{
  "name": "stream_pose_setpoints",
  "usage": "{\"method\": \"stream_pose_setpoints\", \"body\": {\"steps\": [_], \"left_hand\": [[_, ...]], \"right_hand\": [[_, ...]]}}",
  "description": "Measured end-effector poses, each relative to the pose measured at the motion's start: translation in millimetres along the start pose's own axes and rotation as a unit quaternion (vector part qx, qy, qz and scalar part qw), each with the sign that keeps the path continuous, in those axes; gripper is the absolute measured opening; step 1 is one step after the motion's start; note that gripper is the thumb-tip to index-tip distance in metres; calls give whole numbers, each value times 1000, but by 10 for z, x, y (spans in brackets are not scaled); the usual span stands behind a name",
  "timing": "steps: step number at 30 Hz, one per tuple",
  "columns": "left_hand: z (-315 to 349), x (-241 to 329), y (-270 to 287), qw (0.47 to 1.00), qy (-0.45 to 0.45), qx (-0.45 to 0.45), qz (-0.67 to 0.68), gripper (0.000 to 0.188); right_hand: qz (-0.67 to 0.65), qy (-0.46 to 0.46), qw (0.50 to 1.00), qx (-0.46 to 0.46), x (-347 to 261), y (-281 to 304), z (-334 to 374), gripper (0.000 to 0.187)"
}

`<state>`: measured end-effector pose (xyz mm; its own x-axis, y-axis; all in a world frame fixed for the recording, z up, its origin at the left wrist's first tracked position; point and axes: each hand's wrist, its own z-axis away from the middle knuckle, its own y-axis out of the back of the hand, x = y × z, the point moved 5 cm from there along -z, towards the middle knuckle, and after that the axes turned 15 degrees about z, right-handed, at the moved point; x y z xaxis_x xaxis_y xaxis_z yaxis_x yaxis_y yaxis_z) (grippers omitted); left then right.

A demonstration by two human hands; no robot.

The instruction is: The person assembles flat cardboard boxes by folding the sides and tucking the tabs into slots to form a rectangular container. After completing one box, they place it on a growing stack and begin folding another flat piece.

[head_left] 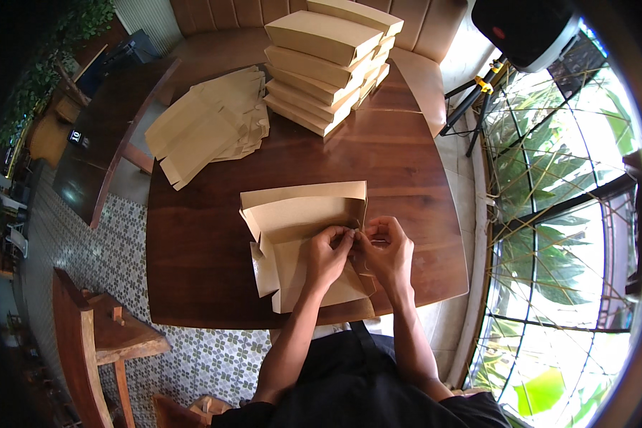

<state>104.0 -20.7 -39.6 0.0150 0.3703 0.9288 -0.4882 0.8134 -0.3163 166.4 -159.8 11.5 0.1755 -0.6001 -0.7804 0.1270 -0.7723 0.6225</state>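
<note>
Pinching narrowly with the thumb and forefinger of the left hand, and closely with the bent fingers of the right hand, almost fingertip to fingertip at the right side of a part-folded brown cardboard box. Probably gripping a small tab or edge there between the 2 hands, but cannot tell the exact fold because of the covering fingers. Resting, in the box's case, open side up near the close edge of a dark wooden table, directly in front of the black clothing; raised along the far wall, loose at the left with flaps and notched corners spread apart. Lying beyond it, toward the far left of the same table, overlapping flat cardboard blanks. Standing at the far end, near those blanks, a tall stack of folded boxes in at least 2 columns. Running behind the table, a padded brown bench. Seen off to the right, a bright window with greenery outside; to the left, patterned floor tiles and a wooden chair.
</note>
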Motion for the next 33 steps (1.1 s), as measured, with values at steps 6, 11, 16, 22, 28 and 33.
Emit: {"method": "stream_pose_setpoints", "body": {"steps": [6,11,16,22,28,33], "left_hand": [[61,103,-39,993,-44,12,-108,19],[67,93,-43,986,-17,25,-162,15],[238,248,-34,984,-109,-10,-143,17],[463,589,641,979,-160,92,-89,18],[305,674,1361,952,-90,141,-257,34],[384,397,1277,993,-20,74,-94,25]], "right_hand": [[2,18,1000,23,3,-18,7,19],[26,45,997,52,-61,-15,28,20],[6,42,997,69,-20,23,-15,25],[34,63,996,48,165,122,-96,21],[-24,-10,1000,-10,255,169,-122,30],[53,125,961,242,-150,514,187,22]]}}
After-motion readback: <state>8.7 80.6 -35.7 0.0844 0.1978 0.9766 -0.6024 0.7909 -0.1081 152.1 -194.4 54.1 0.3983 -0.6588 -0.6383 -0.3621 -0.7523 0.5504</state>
